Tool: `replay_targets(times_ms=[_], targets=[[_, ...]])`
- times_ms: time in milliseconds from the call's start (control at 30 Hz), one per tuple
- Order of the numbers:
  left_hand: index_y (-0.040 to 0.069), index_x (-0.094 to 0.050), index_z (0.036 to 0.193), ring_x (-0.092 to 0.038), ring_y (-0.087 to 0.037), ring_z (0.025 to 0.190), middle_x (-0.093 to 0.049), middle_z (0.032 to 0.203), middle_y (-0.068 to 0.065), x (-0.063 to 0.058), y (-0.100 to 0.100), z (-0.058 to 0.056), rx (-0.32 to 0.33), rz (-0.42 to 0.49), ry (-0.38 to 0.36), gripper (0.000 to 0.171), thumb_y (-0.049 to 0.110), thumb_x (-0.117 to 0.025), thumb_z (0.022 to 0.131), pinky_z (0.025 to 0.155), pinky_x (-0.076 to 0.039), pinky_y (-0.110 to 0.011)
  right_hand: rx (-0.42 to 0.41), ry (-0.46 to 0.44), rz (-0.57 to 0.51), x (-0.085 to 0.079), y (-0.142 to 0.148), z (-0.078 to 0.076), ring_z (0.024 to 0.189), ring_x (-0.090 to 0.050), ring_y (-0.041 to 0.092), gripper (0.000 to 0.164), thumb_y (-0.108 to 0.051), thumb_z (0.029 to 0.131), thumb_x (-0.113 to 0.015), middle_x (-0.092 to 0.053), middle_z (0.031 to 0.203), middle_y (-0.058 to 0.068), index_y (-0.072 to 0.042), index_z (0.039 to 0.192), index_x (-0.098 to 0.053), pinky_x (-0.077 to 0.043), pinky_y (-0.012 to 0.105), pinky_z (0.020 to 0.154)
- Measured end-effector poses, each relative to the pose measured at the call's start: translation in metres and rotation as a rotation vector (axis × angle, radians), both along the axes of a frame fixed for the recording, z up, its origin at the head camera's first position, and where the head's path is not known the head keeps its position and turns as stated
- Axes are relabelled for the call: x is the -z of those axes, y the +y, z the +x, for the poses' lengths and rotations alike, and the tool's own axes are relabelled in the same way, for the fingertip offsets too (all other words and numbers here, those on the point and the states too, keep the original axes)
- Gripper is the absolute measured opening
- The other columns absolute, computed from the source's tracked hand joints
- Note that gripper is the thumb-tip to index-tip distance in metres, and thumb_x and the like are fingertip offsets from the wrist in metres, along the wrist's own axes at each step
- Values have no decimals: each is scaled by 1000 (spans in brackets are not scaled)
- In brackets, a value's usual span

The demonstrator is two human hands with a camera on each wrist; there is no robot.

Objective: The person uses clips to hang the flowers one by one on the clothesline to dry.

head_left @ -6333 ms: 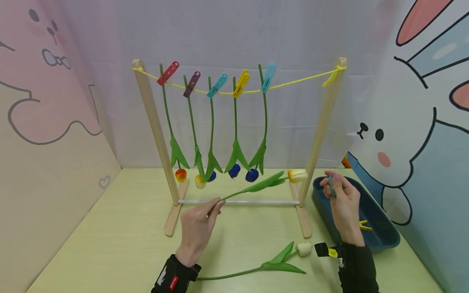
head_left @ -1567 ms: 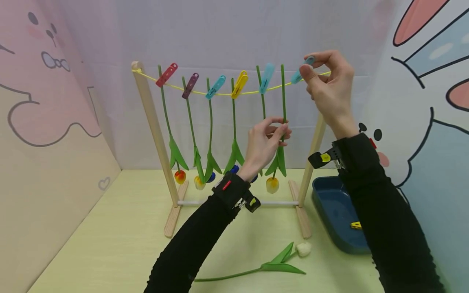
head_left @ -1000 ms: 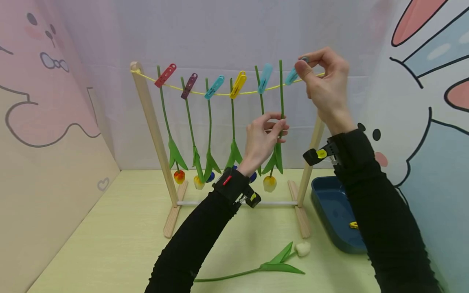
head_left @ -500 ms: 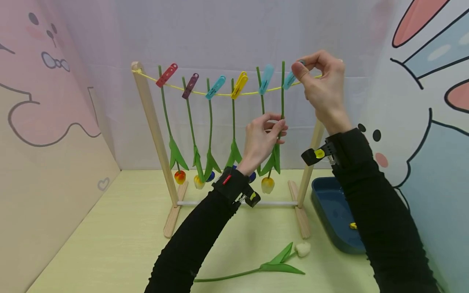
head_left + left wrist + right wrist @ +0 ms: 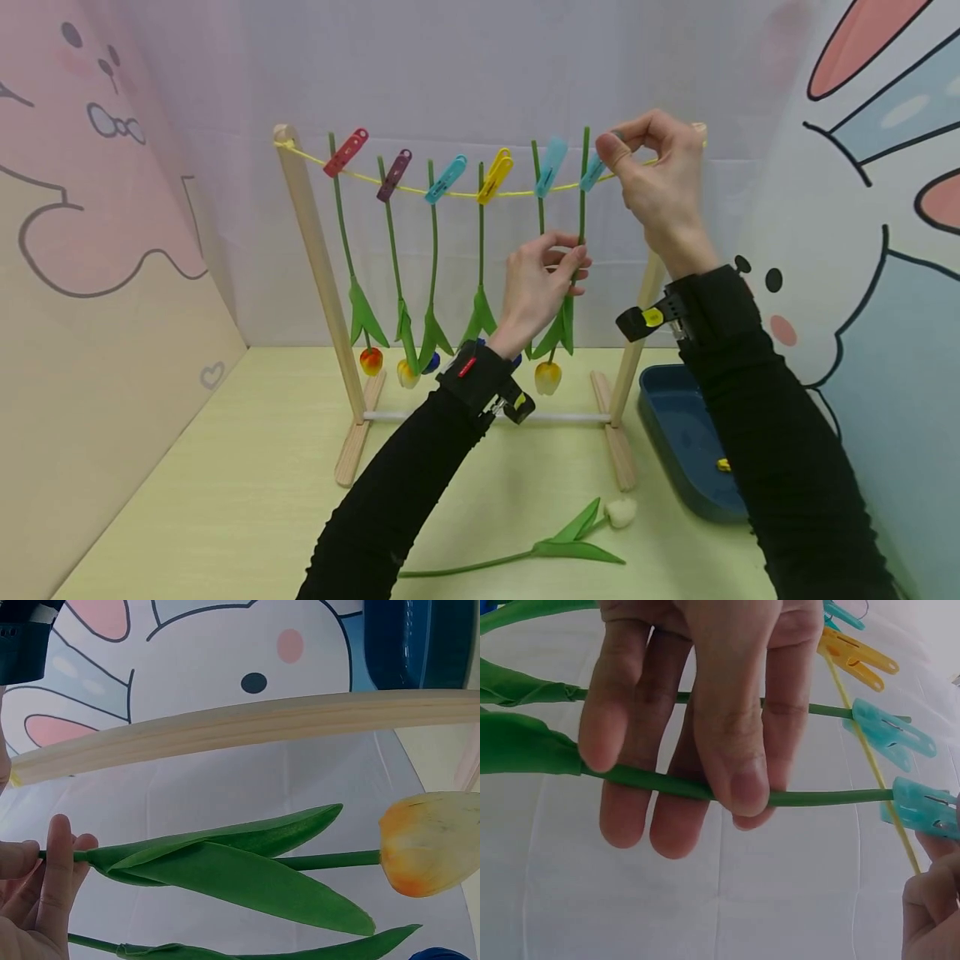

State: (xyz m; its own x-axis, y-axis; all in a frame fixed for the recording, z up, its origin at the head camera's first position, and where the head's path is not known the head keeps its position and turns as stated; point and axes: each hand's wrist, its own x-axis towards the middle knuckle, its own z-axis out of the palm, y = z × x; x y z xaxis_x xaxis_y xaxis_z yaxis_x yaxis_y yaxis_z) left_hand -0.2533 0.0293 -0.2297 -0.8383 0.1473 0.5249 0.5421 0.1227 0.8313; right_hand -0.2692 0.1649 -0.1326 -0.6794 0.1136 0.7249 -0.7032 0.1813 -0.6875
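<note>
My left hand (image 5: 547, 279) pinches the green stem of a white-yellow artificial tulip (image 5: 548, 378), which hangs bloom down; its bloom (image 5: 431, 844) fills the right side of the left wrist view. Above, my right hand (image 5: 663, 179) pinches a light blue clothespin (image 5: 592, 171) between thumb and fingers. In the right wrist view this clothespin (image 5: 924, 806) lies over the stem's end and the yellow line (image 5: 871, 754). Several more tulips hang upside down along the line to the left, under red, purple, blue and yellow clothespins (image 5: 493, 176).
The wooden frame (image 5: 318, 267) holding the line stands on the table. A white tulip (image 5: 577, 546) lies on the table in front. At the right stands a dark blue basin (image 5: 678, 442) with a yellow clothespin (image 5: 723, 465) inside, partly hidden by my right sleeve.
The tulip, earlier held low over the table, now hangs upright at the line. My right hand has brought the blue clothespin left along the line onto its stem; my left hand barely shifted lately.
</note>
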Motion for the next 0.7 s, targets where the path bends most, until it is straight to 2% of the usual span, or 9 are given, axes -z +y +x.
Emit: replay_targets(times_ms=[67, 133, 500, 600, 700], targets=[[-4, -66, 116, -76, -30, 88, -75, 102, -23, 0, 0, 0, 2, 1, 0, 21, 10, -61, 101, 65, -60, -22, -2, 10, -7, 1, -1, 0, 81, -59, 6, 19, -5, 89, -76, -60, 66, -13, -18, 77, -69, -37, 29, 92], [-4, -66, 116, -76, -30, 88, -75, 102, -23, 0, 0, 0, 3, 1, 1, 21, 10, -61, 101, 65, -60, -22, 6, 11, -5, 1, -2, 0, 81, -59, 6, 19, -5, 88, -76, -61, 66, -14, -18, 77, -70, -37, 29, 93], [-3, -66, 118, -75, -30, 89, -74, 103, -24, 0, -1, -1, 7, -2, -1, 22, 10, -60, 101, 65, -60, -22, 21, -3, 0, 5, -4, 1, 83, -61, 5, 13, -6, 89, -76, -61, 69, -13, -14, 80, -72, -44, 26, 86], [-4, -66, 119, -76, -28, 88, -75, 104, -23, 0, 0, -1, -6, -9, 4, 23, 10, -60, 101, 64, -60, -22, 10, -10, 15, 6, -3, 2, 65, -56, 5, 13, -10, 91, -75, -60, 71, -11, -18, 82, -70, -45, 21, 66], [-3, -66, 120, -76, -28, 87, -76, 104, -22, 0, 0, -1, -20, -18, 18, 24, 10, -61, 101, 62, -59, -22, 11, -13, 41, 7, -1, 3, 45, -43, 6, 10, -14, 93, -73, -60, 72, -10, -22, 86, -70, -35, 19, 46]])
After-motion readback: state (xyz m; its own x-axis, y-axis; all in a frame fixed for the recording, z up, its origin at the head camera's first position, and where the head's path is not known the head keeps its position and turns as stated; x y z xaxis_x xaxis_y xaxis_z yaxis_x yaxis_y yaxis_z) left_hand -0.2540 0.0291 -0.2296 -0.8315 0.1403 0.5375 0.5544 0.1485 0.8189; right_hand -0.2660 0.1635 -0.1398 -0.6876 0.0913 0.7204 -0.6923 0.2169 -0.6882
